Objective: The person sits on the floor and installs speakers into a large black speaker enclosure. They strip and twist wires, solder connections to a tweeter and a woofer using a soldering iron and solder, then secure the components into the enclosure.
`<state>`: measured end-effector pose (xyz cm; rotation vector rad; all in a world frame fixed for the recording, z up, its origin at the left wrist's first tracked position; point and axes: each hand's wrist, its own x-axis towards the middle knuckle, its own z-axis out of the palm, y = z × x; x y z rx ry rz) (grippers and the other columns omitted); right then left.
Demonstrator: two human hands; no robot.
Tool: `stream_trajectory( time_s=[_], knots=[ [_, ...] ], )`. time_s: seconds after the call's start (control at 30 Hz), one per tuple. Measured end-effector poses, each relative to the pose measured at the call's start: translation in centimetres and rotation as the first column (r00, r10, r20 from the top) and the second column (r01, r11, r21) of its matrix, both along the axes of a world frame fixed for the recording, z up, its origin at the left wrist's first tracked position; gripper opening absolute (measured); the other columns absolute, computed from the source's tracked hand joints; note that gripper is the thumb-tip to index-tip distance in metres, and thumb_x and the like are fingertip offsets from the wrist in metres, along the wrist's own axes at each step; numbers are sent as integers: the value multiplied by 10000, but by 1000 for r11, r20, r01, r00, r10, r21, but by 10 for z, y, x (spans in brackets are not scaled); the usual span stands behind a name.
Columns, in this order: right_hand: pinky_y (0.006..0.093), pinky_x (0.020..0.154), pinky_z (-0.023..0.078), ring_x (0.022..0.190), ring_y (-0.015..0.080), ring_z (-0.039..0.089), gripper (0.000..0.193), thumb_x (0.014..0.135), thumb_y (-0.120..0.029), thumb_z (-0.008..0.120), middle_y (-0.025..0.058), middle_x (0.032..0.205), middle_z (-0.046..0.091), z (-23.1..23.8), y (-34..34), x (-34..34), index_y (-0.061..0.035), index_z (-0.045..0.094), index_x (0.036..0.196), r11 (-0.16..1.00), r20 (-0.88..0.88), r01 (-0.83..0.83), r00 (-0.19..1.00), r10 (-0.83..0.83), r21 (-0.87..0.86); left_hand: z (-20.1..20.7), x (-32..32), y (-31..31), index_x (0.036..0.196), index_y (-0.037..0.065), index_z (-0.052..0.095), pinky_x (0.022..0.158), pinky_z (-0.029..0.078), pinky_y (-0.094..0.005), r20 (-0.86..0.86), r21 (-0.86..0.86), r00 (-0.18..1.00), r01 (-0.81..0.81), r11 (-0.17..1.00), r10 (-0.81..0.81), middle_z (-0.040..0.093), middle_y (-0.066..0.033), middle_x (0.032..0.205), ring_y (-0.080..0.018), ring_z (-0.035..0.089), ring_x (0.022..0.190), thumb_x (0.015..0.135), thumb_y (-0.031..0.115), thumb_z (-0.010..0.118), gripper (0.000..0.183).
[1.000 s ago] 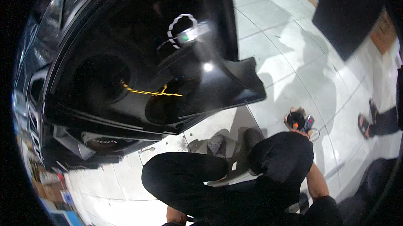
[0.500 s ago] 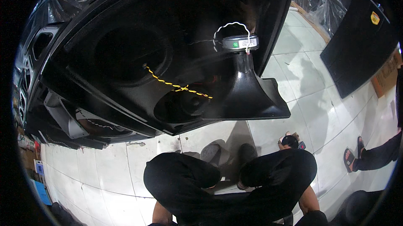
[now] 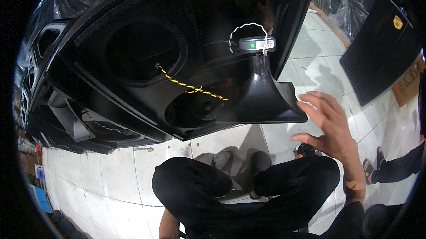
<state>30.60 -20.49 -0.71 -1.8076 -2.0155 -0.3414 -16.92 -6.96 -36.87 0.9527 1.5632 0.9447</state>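
My right hand [image 3: 328, 123] is raised beside the flared mouth of a black speaker horn [image 3: 266, 97], fingers curved and apart, holding nothing. A small gap seems to separate its fingertips from the horn's edge. A round grey driver [image 3: 257, 44] sits on the horn's neck, with a twisted white wire [image 3: 248, 25] looping from it. Behind lies a big black speaker cabinet [image 3: 97, 68] with round openings. From one opening runs a yellow-and-black twisted cable [image 3: 191, 88]. Only a piece of my left forearm shows beside my knee; the hand itself is hidden.
A round black and orange object [image 3: 306, 150], partly hidden, rests on the tiled floor [image 3: 115, 172] by my right knee. Another cabinet with a grey bracket [image 3: 71, 117] stands at left. At right are a black panel [image 3: 377, 57], a cardboard box [image 3: 409, 84] and another person's sandalled feet [image 3: 369, 168].
My right hand has come up from beside my right knee to near the horn's edge. The view has shifted slightly; the horn and cabinet appear to stay in place.
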Motion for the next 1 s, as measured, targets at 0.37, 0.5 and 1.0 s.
stream_trajectory(
  time_s=[0.37,0.5,1.0],
  knots=[
    [395,790,554,981,296,660,333,748,32,708,161,1177,669,-29,26,0,3,692,1080,987,298,-128,950,95,96,178,51,84,1038,-66,692,838,490,-253,-260,330,943,290,898,-209,734,-121,980,-156,668,921,961,166,649,249],
    [374,753,531,923,256,640,240,753,3,702,116,1032,672,0,30,7,-9,672,991,957,241,-129,968,65,258,262,108,83,1043,-48,703,845,490,-253,-152,498,934,355,792,-323,739,-116,988,-150,670,919,946,123,656,203],
    [459,1010,435,1200,348,527,373,848,-98,697,156,1229,582,60,142,18,-79,651,1218,866,250,78,941,-228,494,301,135,67,1041,12,736,794,553,-311,-25,536,642,655,532,-766,746,-109,1008,-172,700,916,935,174,690,198]
  ],
)
